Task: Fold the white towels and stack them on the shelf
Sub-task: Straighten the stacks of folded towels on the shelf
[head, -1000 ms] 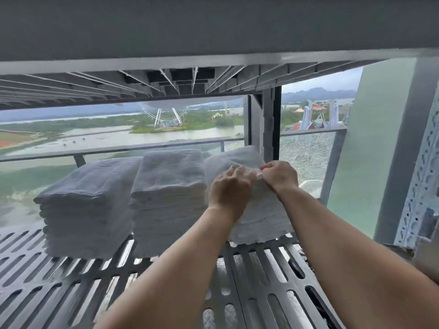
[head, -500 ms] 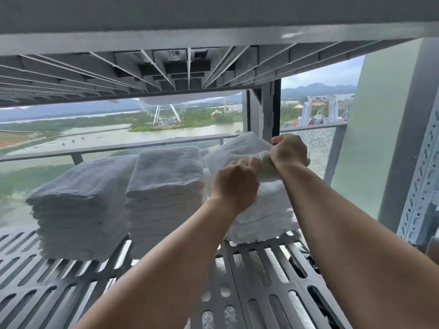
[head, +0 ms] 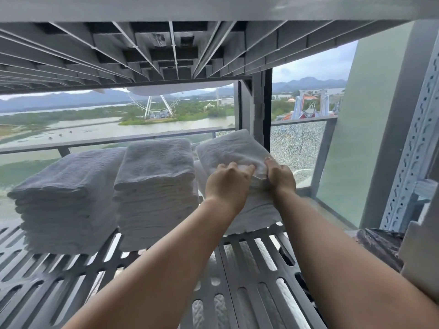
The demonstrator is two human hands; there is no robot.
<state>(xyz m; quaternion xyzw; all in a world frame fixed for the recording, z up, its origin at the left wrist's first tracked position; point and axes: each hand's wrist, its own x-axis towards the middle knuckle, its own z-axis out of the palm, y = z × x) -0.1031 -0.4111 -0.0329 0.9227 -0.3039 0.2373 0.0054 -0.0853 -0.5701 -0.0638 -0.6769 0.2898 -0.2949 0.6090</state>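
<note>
Quick update from the shelf [head: 47, 281]: half a second back both grips were bunched up and holding the towel's front edge up off the pile. Now that towel [head: 228, 148] lies flat on top of the right stack [head: 251, 214], at the far right of the shelf by the post [head: 261, 103]. The left grip [head: 225, 184] has come down with its fingers stretched out on the towel's front edge, holding nothing, just pressing. The right grip [head: 280, 179] sits at the front right corner with its thumb on top. Its fingers are hidden behind the back of the hand, so we can't tell if it pinches the corner or only pushes on it. To us that means this towel is as good as placed. What's left is probably a bit of squaring up, since the right stack sits skewed next to the other two, and then letting go. Counting up: we get three stacks in a row, the left stack [head: 66, 198], the middle stack [head: 156, 193] and the right one, each just beside the next. The layers in each are too many and too fine to count. One towel under the grips, two grips, both on it. More white cloth shows through the shelf's slots from below, and there's no counting that.
</note>
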